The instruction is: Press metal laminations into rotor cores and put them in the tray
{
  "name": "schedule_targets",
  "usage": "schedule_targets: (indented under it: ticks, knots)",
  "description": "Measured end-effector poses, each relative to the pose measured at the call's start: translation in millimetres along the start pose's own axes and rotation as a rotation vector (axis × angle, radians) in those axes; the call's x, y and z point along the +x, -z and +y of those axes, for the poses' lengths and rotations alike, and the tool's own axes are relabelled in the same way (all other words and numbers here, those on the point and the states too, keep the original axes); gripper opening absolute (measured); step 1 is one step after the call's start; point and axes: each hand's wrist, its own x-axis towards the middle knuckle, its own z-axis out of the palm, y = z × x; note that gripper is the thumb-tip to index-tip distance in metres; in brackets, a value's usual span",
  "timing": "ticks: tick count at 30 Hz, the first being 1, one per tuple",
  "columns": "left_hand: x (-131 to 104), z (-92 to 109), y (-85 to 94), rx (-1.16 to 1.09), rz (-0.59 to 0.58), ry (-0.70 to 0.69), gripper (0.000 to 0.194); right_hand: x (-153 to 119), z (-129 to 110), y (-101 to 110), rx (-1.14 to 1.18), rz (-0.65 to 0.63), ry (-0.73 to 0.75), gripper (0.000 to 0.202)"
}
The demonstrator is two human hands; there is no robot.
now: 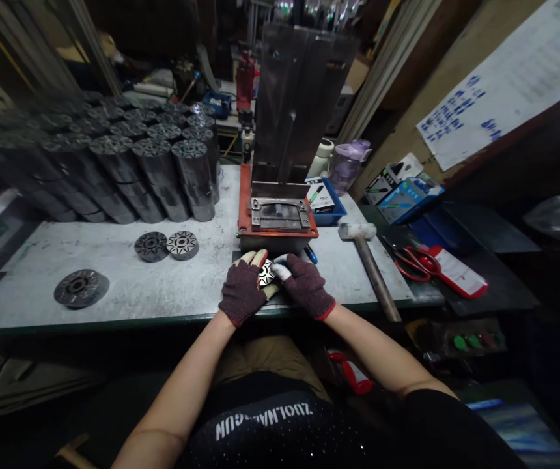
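Observation:
Close to the table's front edge, a round slotted metal core with a star-like pattern on its face sits between my two gloved hands. My left hand is closed around its left side, fingers along the far edge and thumb along the near edge. My right hand has its fingers bent against the core's right side; its fingertips are partly hidden. Just beyond the hands stands an orange-based press fixture with a tall metal guard. Similar single cores, a dark one and a brighter one, lie to the left.
Another core lies farther left. Tall stacks of cores fill the back left. On the right are a mallet, red-handled scissors and a blue tray with a box. A blue marker lies by the fixture.

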Motion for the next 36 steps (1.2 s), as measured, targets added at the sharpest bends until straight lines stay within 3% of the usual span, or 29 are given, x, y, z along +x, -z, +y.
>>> schedule_targets:
  ticks: [4,7,9,13,18,21,23,25,27,30,32,36]
  knots:
    - [-3.9,0.7,2.8,-0.004,0.040,-0.090,0.056,5.9,-13.6,-7.9,-0.186,-0.018,-0.102,0.029]
    - [-6.3,-0.9,1.8,-0.019,0.023,-0.140,0.033,13.2,-24.6,-7.1,-0.368,-0.149,-0.067,0.035]
    - [-7.4,-2.6,0.5,-0.013,0.021,-0.126,0.028,12.0,-26.4,-4.4,-0.412,-0.209,-0.008,0.035]
    - [-8.2,-5.8,0.1,-0.020,0.031,-0.128,0.030,-4.9,-16.7,-1.8,-0.326,-0.159,0.117,0.032]
    - [-7.4,-5.4,1.5,-0.096,0.108,-0.109,0.018,-19.7,-3.6,-5.7,0.025,0.018,0.120,0.026]
    - [-5.8,-2.5,1.1,-0.146,0.115,-0.052,0.042,-16.8,0.0,-2.4,0.148,0.099,0.081,0.026]
    - [-4.3,-0.5,0.7,-0.143,0.072,-0.036,0.069,-13.1,2.5,2.0,0.139,0.192,0.069,0.029]
    - [-2.7,0.9,0.2,-0.093,0.024,-0.019,0.081,-9.7,4.5,6.1,0.072,0.230,0.092,0.034]
    - [-1.4,1.1,-0.4,-0.047,-0.009,-0.004,0.079,-6.9,3.6,8.9,-0.060,0.108,0.136,0.035]
    - [-0.1,-0.6,-2.1,-0.054,-0.011,0.002,0.077,-0.4,-9.8,12.9,-0.331,-0.266,0.188,0.027]
    - [0.3,-2.5,-4.0,-0.059,0.002,-0.002,0.074,7.2,-27.6,17.1,-0.466,-0.446,0.211,0.027]
    - [0.8,-5.3,-8.1,-0.044,0.026,-0.018,0.061,26.2,-63.4,26.0,-0.620,-0.530,0.197,0.038]
